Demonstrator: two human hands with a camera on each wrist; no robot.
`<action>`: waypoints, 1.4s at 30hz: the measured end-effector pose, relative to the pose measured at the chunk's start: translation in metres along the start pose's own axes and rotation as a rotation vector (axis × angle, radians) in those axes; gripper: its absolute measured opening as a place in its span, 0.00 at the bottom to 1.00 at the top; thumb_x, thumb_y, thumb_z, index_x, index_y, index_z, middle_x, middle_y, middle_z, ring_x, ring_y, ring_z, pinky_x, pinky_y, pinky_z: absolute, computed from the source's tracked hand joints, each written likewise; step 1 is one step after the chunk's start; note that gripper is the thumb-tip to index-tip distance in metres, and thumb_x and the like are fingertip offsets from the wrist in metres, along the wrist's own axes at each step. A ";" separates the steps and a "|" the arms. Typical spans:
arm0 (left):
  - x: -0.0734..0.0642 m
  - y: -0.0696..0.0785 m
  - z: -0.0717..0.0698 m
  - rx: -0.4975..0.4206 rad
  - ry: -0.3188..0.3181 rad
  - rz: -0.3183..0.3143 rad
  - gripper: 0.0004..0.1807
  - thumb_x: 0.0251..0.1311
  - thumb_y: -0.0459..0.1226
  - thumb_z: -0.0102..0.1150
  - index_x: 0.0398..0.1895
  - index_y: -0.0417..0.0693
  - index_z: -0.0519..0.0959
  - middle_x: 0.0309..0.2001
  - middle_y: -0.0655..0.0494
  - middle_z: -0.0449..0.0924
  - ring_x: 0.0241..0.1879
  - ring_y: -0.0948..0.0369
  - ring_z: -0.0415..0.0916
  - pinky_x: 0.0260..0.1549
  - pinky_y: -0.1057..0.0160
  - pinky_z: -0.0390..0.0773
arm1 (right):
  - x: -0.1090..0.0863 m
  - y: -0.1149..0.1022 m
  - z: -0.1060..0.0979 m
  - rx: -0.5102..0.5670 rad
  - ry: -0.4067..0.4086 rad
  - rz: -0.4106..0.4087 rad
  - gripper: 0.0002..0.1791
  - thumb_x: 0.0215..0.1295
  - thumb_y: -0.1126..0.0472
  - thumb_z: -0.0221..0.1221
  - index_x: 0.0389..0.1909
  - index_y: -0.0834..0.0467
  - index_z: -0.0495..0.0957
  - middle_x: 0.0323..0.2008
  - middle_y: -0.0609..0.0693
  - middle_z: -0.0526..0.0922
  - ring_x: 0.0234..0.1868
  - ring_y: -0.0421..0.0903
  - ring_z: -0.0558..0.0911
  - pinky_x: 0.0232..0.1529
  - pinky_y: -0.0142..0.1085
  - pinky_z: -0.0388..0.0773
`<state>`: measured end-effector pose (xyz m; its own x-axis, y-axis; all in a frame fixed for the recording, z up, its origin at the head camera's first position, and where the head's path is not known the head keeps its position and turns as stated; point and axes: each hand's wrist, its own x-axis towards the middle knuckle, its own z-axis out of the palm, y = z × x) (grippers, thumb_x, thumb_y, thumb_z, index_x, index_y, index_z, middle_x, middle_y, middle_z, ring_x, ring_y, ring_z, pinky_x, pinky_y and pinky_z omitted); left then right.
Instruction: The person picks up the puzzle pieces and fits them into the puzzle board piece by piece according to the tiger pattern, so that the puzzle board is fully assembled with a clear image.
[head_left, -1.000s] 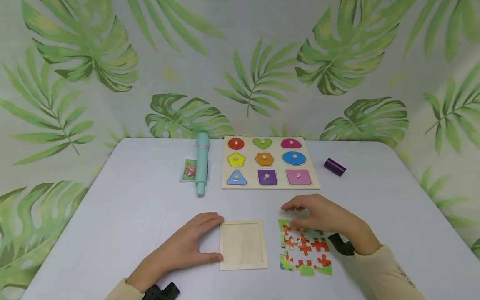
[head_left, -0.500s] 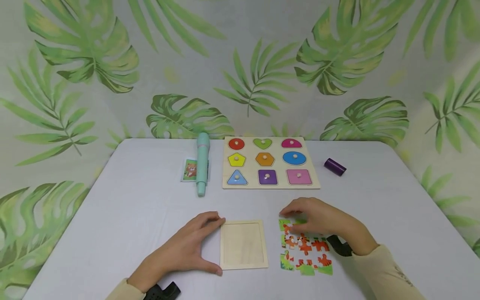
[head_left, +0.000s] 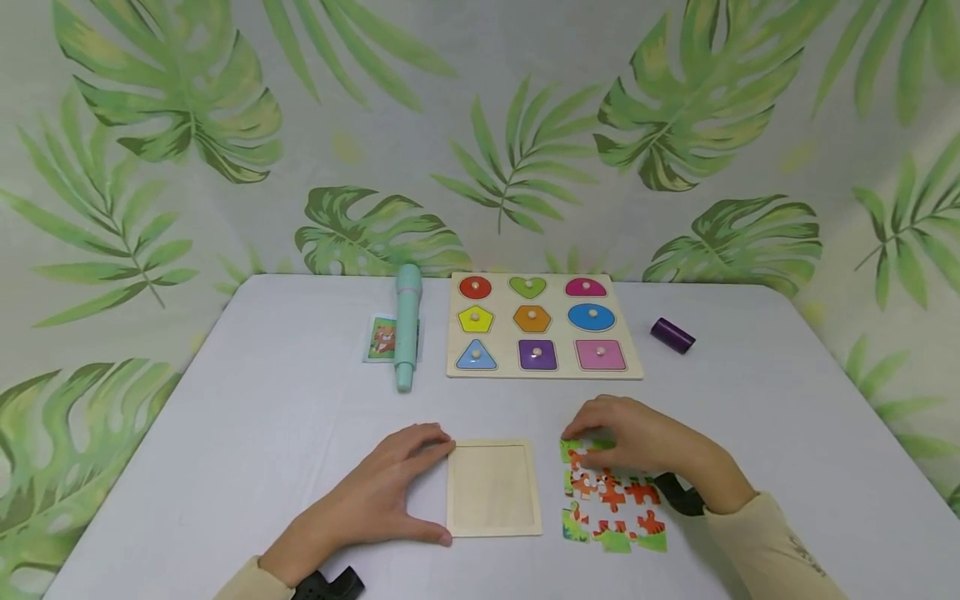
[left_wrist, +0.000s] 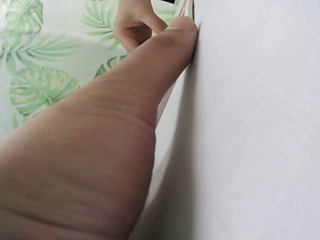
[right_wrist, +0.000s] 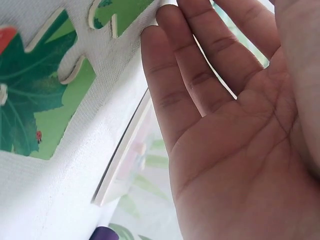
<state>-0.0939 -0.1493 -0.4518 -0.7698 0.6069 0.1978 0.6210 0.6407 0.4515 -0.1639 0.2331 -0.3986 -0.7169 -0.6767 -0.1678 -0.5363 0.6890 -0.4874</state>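
Note:
A shallow square wooden puzzle tray (head_left: 493, 488) lies on the white table. At its left edge is my left hand (head_left: 386, 487), index finger by the upper corner and thumb at the lower one. The left wrist view shows the thumb (left_wrist: 162, 50) straight along the tabletop. To the right, tiger jigsaw pieces (head_left: 611, 497) lie in a loosely spaced square. Over their top rows bends my right hand (head_left: 641, 433), its fingertips down near the upper left pieces and partly covering them. In the right wrist view its fingers stretch toward a green piece (right_wrist: 45, 90); no piece shows in its grasp.
Behind lies a wooden knob board (head_left: 545, 327) with coloured shapes. Left of it, a mint-green microphone-like stick (head_left: 407, 329) lies across a small tiger picture (head_left: 381, 337). A dark purple cylinder (head_left: 672, 335) lies to the right. Leaf-patterned cloth (head_left: 480, 133) hangs behind the table.
My right hand has come down lower over the upper left pieces. My left thumb has slid toward the tray's lower corner, and the tray has shifted slightly right.

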 end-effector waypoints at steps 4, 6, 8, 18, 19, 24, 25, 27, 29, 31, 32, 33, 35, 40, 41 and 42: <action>0.000 0.002 0.002 0.016 0.001 0.011 0.57 0.44 0.75 0.67 0.71 0.47 0.74 0.71 0.59 0.69 0.74 0.55 0.62 0.73 0.46 0.66 | 0.001 0.000 0.000 -0.010 -0.004 -0.002 0.14 0.64 0.52 0.72 0.50 0.42 0.87 0.46 0.33 0.83 0.50 0.37 0.78 0.56 0.42 0.83; 0.001 0.003 0.002 0.024 0.007 0.027 0.57 0.46 0.74 0.67 0.71 0.46 0.74 0.71 0.57 0.69 0.74 0.54 0.62 0.74 0.45 0.65 | 0.001 0.000 0.001 -0.015 -0.002 -0.006 0.14 0.64 0.52 0.71 0.50 0.42 0.87 0.46 0.33 0.83 0.50 0.37 0.78 0.56 0.41 0.83; 0.001 0.003 0.003 0.034 0.012 0.043 0.57 0.47 0.74 0.67 0.72 0.45 0.73 0.72 0.55 0.69 0.75 0.53 0.62 0.74 0.45 0.63 | 0.001 0.000 0.001 -0.021 0.000 -0.008 0.14 0.64 0.52 0.71 0.50 0.42 0.87 0.46 0.33 0.83 0.49 0.37 0.78 0.56 0.41 0.83; 0.003 0.002 0.003 0.053 -0.003 0.047 0.58 0.48 0.75 0.65 0.74 0.45 0.70 0.75 0.56 0.68 0.77 0.54 0.60 0.77 0.47 0.59 | -0.001 0.000 0.002 -0.042 0.024 0.001 0.15 0.64 0.52 0.71 0.51 0.43 0.87 0.47 0.33 0.83 0.50 0.38 0.78 0.57 0.43 0.82; 0.003 0.002 0.003 0.055 0.001 0.051 0.58 0.48 0.75 0.65 0.74 0.45 0.70 0.75 0.55 0.68 0.77 0.54 0.60 0.77 0.47 0.59 | -0.002 0.000 0.002 -0.042 0.028 0.002 0.15 0.64 0.52 0.71 0.51 0.43 0.87 0.47 0.33 0.83 0.50 0.38 0.78 0.57 0.43 0.82; 0.002 0.003 0.004 0.057 0.002 0.041 0.58 0.48 0.75 0.64 0.74 0.46 0.71 0.74 0.56 0.68 0.76 0.55 0.60 0.76 0.46 0.60 | -0.002 -0.003 0.002 -0.052 0.026 0.001 0.15 0.64 0.53 0.71 0.51 0.45 0.87 0.46 0.34 0.83 0.50 0.38 0.78 0.57 0.42 0.83; 0.002 0.003 0.004 0.054 -0.004 0.032 0.58 0.48 0.75 0.64 0.74 0.46 0.70 0.75 0.57 0.68 0.76 0.55 0.60 0.76 0.47 0.60 | -0.001 -0.004 0.002 -0.059 0.025 -0.003 0.15 0.64 0.53 0.71 0.51 0.45 0.87 0.46 0.34 0.83 0.49 0.37 0.78 0.56 0.42 0.83; 0.002 0.004 0.005 0.056 -0.011 0.014 0.59 0.48 0.76 0.63 0.75 0.47 0.70 0.75 0.58 0.67 0.77 0.56 0.59 0.76 0.46 0.60 | 0.000 -0.004 0.001 -0.079 0.026 -0.011 0.15 0.64 0.53 0.71 0.51 0.46 0.87 0.46 0.34 0.83 0.49 0.37 0.78 0.56 0.42 0.83; 0.002 0.005 0.004 0.058 -0.016 0.003 0.59 0.48 0.76 0.63 0.76 0.46 0.68 0.75 0.58 0.67 0.77 0.56 0.59 0.77 0.46 0.59 | 0.002 -0.005 0.001 -0.093 0.028 -0.013 0.14 0.64 0.53 0.71 0.51 0.46 0.87 0.46 0.34 0.83 0.49 0.37 0.78 0.56 0.42 0.82; 0.002 0.005 0.004 0.066 -0.018 -0.003 0.60 0.48 0.76 0.63 0.76 0.47 0.68 0.75 0.58 0.67 0.77 0.57 0.59 0.77 0.47 0.60 | 0.003 -0.005 0.000 -0.100 0.025 -0.008 0.14 0.64 0.53 0.71 0.50 0.46 0.87 0.46 0.34 0.83 0.49 0.37 0.78 0.56 0.42 0.82; 0.002 0.005 0.004 0.069 -0.018 -0.004 0.60 0.48 0.76 0.63 0.76 0.47 0.68 0.75 0.58 0.67 0.77 0.57 0.59 0.76 0.46 0.60 | 0.003 -0.006 0.000 -0.100 0.023 -0.003 0.14 0.64 0.53 0.71 0.50 0.45 0.87 0.46 0.34 0.83 0.49 0.37 0.78 0.56 0.42 0.82; 0.002 0.004 0.004 0.068 -0.020 -0.006 0.60 0.48 0.76 0.63 0.76 0.48 0.67 0.75 0.59 0.66 0.77 0.57 0.59 0.76 0.46 0.60 | 0.003 -0.006 0.000 -0.099 0.019 0.006 0.14 0.64 0.53 0.71 0.50 0.45 0.87 0.46 0.34 0.83 0.49 0.37 0.78 0.56 0.42 0.82; 0.002 0.004 0.004 0.064 -0.021 -0.003 0.60 0.48 0.76 0.63 0.76 0.48 0.67 0.76 0.59 0.66 0.77 0.56 0.59 0.76 0.47 0.60 | 0.003 -0.007 -0.001 -0.097 0.013 0.022 0.14 0.64 0.54 0.71 0.50 0.45 0.87 0.46 0.34 0.83 0.49 0.37 0.78 0.57 0.43 0.82; 0.002 0.004 0.005 0.066 -0.022 0.007 0.60 0.48 0.77 0.62 0.76 0.48 0.67 0.76 0.59 0.66 0.77 0.56 0.59 0.76 0.47 0.61 | 0.001 -0.009 -0.002 -0.092 0.016 0.041 0.13 0.64 0.55 0.71 0.50 0.46 0.87 0.46 0.35 0.83 0.50 0.39 0.78 0.57 0.44 0.83; 0.002 0.004 0.005 0.067 -0.020 0.009 0.60 0.48 0.77 0.62 0.76 0.48 0.67 0.75 0.59 0.66 0.77 0.56 0.59 0.76 0.47 0.61 | 0.002 -0.009 -0.002 -0.091 0.019 0.038 0.13 0.64 0.55 0.71 0.50 0.46 0.87 0.46 0.35 0.83 0.50 0.39 0.78 0.57 0.44 0.83; 0.002 0.004 0.005 0.069 -0.018 0.012 0.60 0.48 0.77 0.62 0.76 0.47 0.67 0.75 0.58 0.66 0.77 0.56 0.59 0.76 0.47 0.61 | 0.002 -0.008 -0.002 -0.089 0.023 0.034 0.13 0.64 0.54 0.71 0.50 0.46 0.87 0.46 0.35 0.83 0.50 0.39 0.78 0.57 0.44 0.83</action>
<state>-0.0920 -0.1431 -0.4544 -0.7601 0.6225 0.1865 0.6391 0.6639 0.3883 -0.1616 0.2267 -0.3930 -0.7448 -0.6470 -0.1633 -0.5481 0.7328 -0.4031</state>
